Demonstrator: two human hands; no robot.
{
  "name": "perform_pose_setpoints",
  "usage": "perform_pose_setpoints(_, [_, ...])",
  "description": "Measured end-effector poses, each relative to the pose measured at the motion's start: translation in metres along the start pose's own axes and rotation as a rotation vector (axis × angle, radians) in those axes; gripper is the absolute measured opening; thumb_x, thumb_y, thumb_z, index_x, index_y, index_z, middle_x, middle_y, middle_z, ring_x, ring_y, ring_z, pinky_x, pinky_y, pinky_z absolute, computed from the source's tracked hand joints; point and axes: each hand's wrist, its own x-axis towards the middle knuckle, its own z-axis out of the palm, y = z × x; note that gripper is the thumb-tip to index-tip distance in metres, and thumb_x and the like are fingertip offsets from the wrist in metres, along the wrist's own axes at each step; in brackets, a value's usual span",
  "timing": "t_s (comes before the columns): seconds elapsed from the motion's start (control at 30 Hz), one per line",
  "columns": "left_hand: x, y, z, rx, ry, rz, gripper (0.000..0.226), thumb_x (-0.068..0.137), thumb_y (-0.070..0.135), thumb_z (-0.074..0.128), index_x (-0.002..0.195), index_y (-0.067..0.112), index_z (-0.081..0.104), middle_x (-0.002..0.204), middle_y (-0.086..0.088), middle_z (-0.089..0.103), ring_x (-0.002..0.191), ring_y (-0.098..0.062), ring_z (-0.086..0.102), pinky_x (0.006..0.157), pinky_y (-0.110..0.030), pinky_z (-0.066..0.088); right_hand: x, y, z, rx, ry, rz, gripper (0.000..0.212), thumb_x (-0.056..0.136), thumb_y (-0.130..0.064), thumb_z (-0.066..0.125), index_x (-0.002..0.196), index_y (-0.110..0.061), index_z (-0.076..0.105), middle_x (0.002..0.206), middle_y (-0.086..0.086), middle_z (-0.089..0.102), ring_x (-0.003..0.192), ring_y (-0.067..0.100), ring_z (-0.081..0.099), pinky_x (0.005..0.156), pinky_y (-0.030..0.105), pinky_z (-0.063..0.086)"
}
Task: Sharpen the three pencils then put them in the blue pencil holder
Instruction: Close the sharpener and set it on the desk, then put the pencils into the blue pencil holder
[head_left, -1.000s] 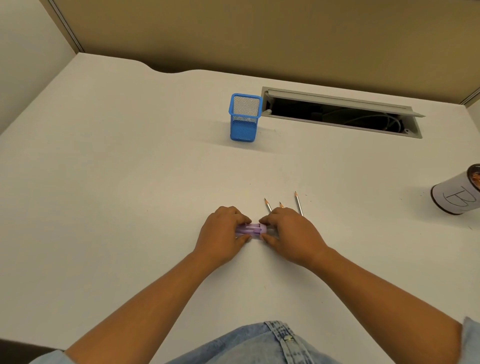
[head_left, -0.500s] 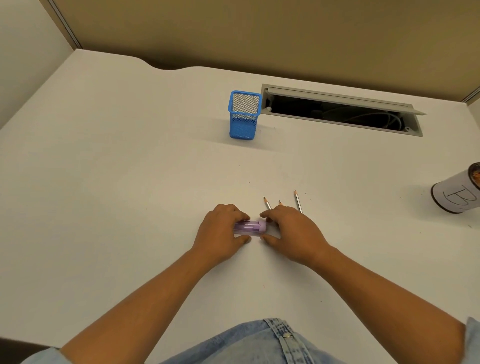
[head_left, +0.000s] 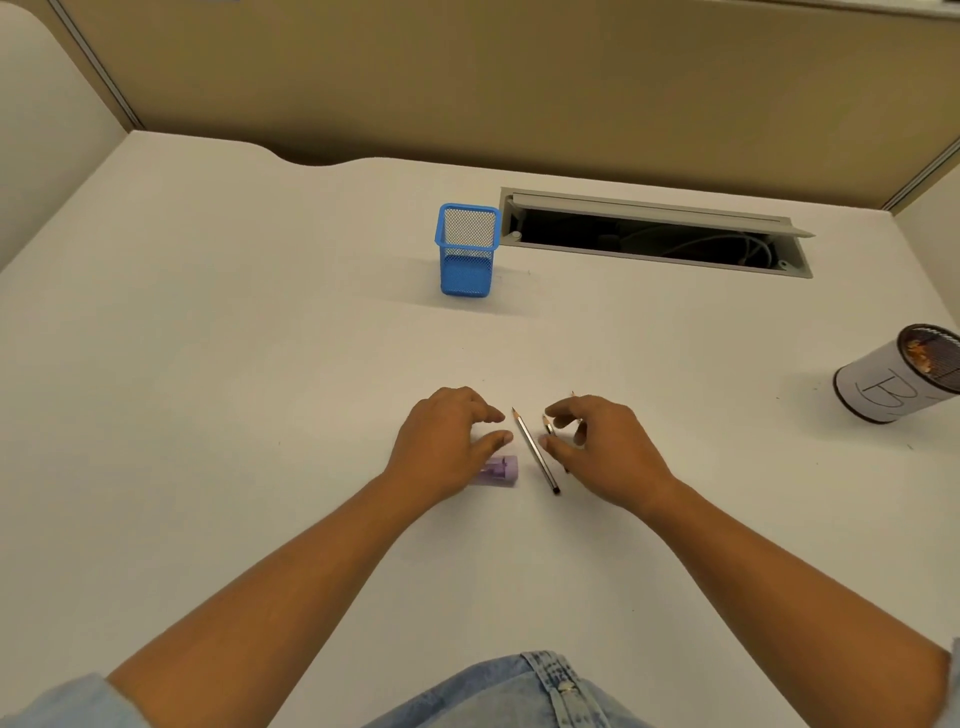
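Note:
One pencil (head_left: 535, 451) lies in full view on the white desk between my hands, its point away from me. Just right of it a second pencil (head_left: 548, 427) shows its tip below my right hand's fingers. A third pencil's tip (head_left: 572, 395) peeks out beyond my right hand (head_left: 602, 449), which hovers over both with fingers spread. My left hand (head_left: 447, 441) is open above the desk; the purple sharpener (head_left: 500, 471) lies free at its near right edge. The blue mesh pencil holder (head_left: 466, 249) stands upright farther back, with nothing in it.
An open cable hatch (head_left: 649, 231) in the desk lies right of the holder. A white-wrapped cup marked "B" (head_left: 893, 382), holding shavings, stands at the right edge. Tan partition walls close off the back.
Both hands let go of the sharpener, which now lies on the desk nearer to me. My hands have moved apart, uncovering one pencil between them.

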Motion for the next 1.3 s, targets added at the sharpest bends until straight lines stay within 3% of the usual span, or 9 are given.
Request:
perform_pose_setpoints(0.13, [0.026,0.011,0.000,0.173,-0.073,0.148,0.024,0.094,0.027,0.063,0.116,0.031,0.070,0.118,0.006,0.067,0.107,-0.018,0.058,0.087,-0.031,0.046,0.010,0.008,-0.012,0.054,0.048,0.111,0.028,0.083,-0.035,0.073,0.110,-0.026,0.068,0.096,-0.014,0.068,0.070,0.002,0.061,0.071,0.024,0.050])
perform_pose_setpoints(0.27, [0.050,0.013,-0.001,0.355,-0.189,0.294,0.028,0.094,0.023,0.063,0.121,0.030,0.067,0.122,0.005,0.064,0.110,-0.020,0.054,0.079,-0.028,0.035,0.018,0.015,-0.018,0.055,0.082,0.203,0.016,0.084,-0.026,0.071,0.099,-0.024,0.070,0.085,-0.015,0.069,0.071,0.007,0.064,0.074,0.030,0.054])
perform_pose_setpoints(0.37, [0.060,0.012,0.002,0.414,-0.260,0.366,0.032,0.091,0.023,0.067,0.123,0.028,0.066,0.122,0.004,0.063,0.109,-0.020,0.053,0.079,-0.029,0.037,0.023,0.018,-0.019,0.028,0.089,0.259,0.007,0.083,-0.023,0.071,0.088,-0.025,0.067,0.078,-0.014,0.068,0.076,0.011,0.066,0.067,0.027,0.051])
perform_pose_setpoints(0.57, [0.070,0.006,0.002,0.387,-0.333,0.438,0.025,0.090,0.029,0.067,0.114,0.027,0.072,0.112,0.005,0.064,0.102,-0.019,0.055,0.079,-0.031,0.041,0.030,0.019,-0.015,-0.002,0.050,0.312,0.018,0.079,-0.024,0.072,0.094,-0.022,0.062,0.084,-0.006,0.068,0.078,0.017,0.065,0.066,0.028,0.049])
perform_pose_setpoints(0.83, [0.073,0.000,0.007,0.345,-0.313,0.478,0.013,0.088,0.030,0.070,0.098,0.024,0.076,0.105,0.004,0.066,0.096,-0.020,0.057,0.075,-0.033,0.042,0.037,0.017,-0.008,-0.062,0.005,0.328,0.022,0.077,-0.013,0.060,0.097,-0.023,0.062,0.087,-0.003,0.069,0.080,0.022,0.065,0.070,0.037,0.057])
perform_pose_setpoints(1.03, [0.082,0.001,-0.002,0.318,-0.334,0.553,0.010,0.088,0.026,0.070,0.096,0.023,0.075,0.105,0.005,0.067,0.098,-0.019,0.056,0.076,-0.032,0.040,0.044,0.017,-0.014,0.020,0.044,0.356,0.025,0.069,-0.022,0.066,0.093,-0.026,0.064,0.080,-0.009,0.068,0.077,0.015,0.065,0.065,0.031,0.054])
perform_pose_setpoints(1.2, [0.091,0.002,-0.026,0.278,-0.397,0.479,0.011,0.090,0.031,0.068,0.100,0.030,0.073,0.104,0.010,0.070,0.102,-0.014,0.055,0.085,-0.034,0.044,0.054,0.014,-0.038,0.140,0.138,0.307,0.012,0.069,-0.022,0.070,0.078,-0.029,0.066,0.069,-0.011,0.067,0.066,0.009,0.063,0.057,0.022,0.043])
perform_pose_setpoints(1.3, [0.093,0.001,-0.050,0.175,-0.380,0.358,0.011,0.090,0.029,0.069,0.100,0.033,0.073,0.100,0.010,0.069,0.092,-0.008,0.053,0.080,-0.028,0.046,0.063,0.007,-0.057,0.265,0.198,0.260,0.008,0.071,-0.016,0.069,0.075,-0.023,0.069,0.070,-0.004,0.069,0.061,0.012,0.061,0.058,0.023,0.046])
